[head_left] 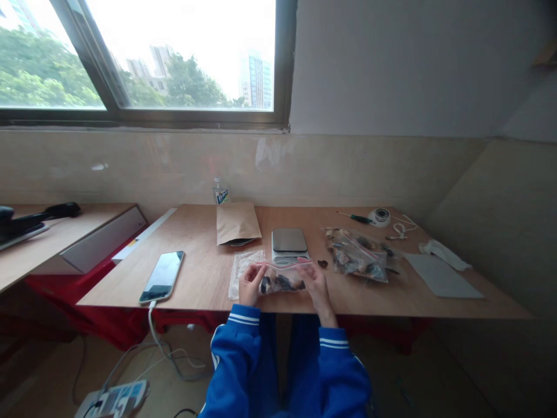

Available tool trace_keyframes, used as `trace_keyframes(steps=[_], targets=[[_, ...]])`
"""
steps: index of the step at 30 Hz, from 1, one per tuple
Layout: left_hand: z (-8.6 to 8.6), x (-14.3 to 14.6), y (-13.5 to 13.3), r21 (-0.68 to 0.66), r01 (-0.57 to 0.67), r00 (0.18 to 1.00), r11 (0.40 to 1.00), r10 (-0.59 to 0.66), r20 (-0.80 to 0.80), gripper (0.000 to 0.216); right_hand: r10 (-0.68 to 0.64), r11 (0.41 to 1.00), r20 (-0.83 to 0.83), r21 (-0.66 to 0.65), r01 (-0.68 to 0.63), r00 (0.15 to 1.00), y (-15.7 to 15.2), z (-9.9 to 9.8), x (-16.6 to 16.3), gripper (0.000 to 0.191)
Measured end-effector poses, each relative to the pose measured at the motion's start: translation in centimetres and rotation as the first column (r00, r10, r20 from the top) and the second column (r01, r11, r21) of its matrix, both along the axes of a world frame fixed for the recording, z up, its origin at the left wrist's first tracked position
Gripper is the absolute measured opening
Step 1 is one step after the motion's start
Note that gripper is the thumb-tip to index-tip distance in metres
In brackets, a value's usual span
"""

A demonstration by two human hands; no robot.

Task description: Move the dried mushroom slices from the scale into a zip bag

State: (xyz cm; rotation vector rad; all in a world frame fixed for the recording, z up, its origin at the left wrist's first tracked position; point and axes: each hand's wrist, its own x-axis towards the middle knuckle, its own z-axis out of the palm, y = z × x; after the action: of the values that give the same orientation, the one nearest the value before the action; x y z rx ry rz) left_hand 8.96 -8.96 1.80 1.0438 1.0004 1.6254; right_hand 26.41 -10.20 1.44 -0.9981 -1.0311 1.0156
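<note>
A small clear zip bag point(282, 282) with a red seal strip and dark pieces inside stands near the table's front edge. My left hand point(251, 284) is closed on its left end and my right hand point(314, 283) is closed on its right end, fingers pinching near the seal. Just behind the bag sits a small digital scale point(289, 242). A dark loose piece point(322, 263) lies on the wood to the right of the scale. A larger clear bag point(357, 254) full of similar dark and pale pieces lies further right. Empty clear bags point(241, 268) lie under my left hand.
A phone point(162, 276) on a white cable lies at the left of the wooden table point(200, 278). A brown paper envelope point(236, 222) and a small bottle point(221, 193) stand at the back. A screwdriver point(355, 218), round tape measure point(380, 216), grey sheet point(441, 276) lie right.
</note>
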Motion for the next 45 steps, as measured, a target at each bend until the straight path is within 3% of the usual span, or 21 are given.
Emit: trace_keyframes(steps=[7, 13, 16, 22, 27, 33, 38, 45], targets=[[0.1, 0.0, 0.2, -0.051, -0.035, 0.999, 0.998, 0.036, 0.015, 0.035, -0.055, 0.998, 0.082, -0.008, 0.056, 0.995, 0.1, -0.4, -0.2, 0.032], [-0.4, -0.4, 0.5, -0.078, -0.080, 0.997, 0.994, 0.079, -0.024, 0.033, -0.202, 0.977, 0.204, -0.022, 0.211, 0.958, 0.1, -0.8, -0.2, 0.034], [-0.7, -0.4, 0.7, -0.089, -0.092, 0.995, 0.992, 0.089, -0.043, 0.033, -0.235, 0.971, 0.169, -0.011, 0.240, 0.957, 0.1, -0.6, -0.4, 0.033], [-1.9, 0.1, 0.9, -0.098, 0.113, 0.993, 0.989, -0.108, 0.056, 0.037, -0.075, 0.995, -0.023, -0.061, 0.073, 0.997, -0.3, -0.1, -0.5, 0.033], [-2.0, -0.1, 0.8, -0.097, 0.118, 0.992, 0.988, -0.122, -0.041, 0.037, 0.053, 0.997, -0.055, -0.048, -0.055, 0.997, -0.4, -0.3, -0.7, 0.040], [-1.4, -0.1, 0.7, -0.107, 0.123, 0.989, 0.987, -0.131, -0.072, 0.034, 0.055, 0.994, -0.008, -0.099, -0.056, 0.998, -0.2, -0.5, -0.9, 0.037], [-1.3, 0.1, 0.5, -0.108, 0.127, 0.985, 0.986, -0.138, -0.102, 0.033, 0.012, 0.998, 0.023, -0.065, -0.011, 1.000, -0.5, 0.0, -0.7, 0.035], [0.0, 0.7, -0.3, -0.079, 0.035, 0.990, 0.996, -0.046, -0.131, 0.032, -0.080, 0.996, 0.041, -0.022, 0.081, 0.996, -0.8, 0.5, -1.1, 0.030]])
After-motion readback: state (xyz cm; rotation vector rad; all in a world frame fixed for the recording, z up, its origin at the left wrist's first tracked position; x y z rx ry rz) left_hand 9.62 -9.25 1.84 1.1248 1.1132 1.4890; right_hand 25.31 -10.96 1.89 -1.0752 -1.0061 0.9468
